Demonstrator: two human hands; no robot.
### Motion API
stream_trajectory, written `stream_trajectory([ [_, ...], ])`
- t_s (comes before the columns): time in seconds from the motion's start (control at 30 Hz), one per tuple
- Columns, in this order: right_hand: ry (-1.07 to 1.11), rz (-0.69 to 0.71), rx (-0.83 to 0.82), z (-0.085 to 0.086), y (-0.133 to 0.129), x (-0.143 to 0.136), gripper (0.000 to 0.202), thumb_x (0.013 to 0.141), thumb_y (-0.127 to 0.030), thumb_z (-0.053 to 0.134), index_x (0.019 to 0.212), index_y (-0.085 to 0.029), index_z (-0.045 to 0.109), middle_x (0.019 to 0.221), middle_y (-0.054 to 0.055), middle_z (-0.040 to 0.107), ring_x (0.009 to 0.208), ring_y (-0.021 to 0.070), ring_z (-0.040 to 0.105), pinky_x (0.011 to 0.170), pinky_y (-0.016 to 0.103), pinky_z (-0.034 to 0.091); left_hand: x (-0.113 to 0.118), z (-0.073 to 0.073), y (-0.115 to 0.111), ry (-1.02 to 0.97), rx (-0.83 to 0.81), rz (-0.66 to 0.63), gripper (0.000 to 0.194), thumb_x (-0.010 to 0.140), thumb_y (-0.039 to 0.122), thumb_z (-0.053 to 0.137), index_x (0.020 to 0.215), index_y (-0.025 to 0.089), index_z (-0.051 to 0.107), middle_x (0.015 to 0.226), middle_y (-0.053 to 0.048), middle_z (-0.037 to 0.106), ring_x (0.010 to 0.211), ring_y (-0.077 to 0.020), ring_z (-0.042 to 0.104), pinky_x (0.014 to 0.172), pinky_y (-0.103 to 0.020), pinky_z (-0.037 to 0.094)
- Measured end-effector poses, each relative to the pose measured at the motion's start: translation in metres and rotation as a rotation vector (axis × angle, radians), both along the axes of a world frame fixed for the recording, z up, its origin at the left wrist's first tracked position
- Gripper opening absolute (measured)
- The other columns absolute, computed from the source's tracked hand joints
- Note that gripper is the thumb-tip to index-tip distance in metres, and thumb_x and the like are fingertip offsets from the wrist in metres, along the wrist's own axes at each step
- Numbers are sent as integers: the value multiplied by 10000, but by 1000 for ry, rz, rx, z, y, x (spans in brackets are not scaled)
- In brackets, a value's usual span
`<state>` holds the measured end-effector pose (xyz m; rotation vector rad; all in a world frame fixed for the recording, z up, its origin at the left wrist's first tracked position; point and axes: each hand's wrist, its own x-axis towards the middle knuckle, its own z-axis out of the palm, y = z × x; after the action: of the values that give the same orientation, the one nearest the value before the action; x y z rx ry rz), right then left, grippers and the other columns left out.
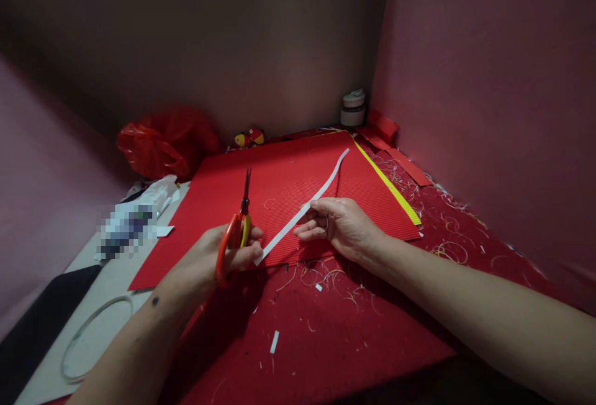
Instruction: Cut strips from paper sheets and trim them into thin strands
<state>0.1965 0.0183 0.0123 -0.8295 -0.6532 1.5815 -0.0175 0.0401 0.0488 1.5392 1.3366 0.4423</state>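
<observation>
Head view: left grip (202, 257) angled inward, holding scissors (244, 206), touching white strip (285, 229); right grip (345, 223) pinching strip midway.

The red-covered table (326, 349) is bounded at its far edge by a dark grey-brown wall (209, 38), met near the far right corner by a pinkish right wall (479, 82). The left edge is flanked by a mauve left wall (37, 175). The room is dimly lit.

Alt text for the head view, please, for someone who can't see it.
The right hand pinches a white strip above a red ribbed sheet, while the left hand, at the strip's near end, holds scissors pointing away. Thread scraps litter the red surface nearby; a red plastic bag sits behind.
</observation>
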Motion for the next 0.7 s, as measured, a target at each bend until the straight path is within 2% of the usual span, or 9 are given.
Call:
stream_trajectory([
  [0.27,-20,18,-12,5,-1,1,112,734,-234,564,669,-143,566,654,73,638,555,169,644,578,299,549,1,2,-1,-9,-10,11,425,618,436,725,896,161,559,744,-18,565,672,-135,538,608,-254,432],
  [0.7,14,7,-17,-1,1,2,90,736,-211,577,679,-145,557,627,46,625,536,170,647,549,297,545,3,5,-2,-10,6,14,431,596,427,740,889,163,568,741,-10,566,672,-137,543,602,-249,432],
])
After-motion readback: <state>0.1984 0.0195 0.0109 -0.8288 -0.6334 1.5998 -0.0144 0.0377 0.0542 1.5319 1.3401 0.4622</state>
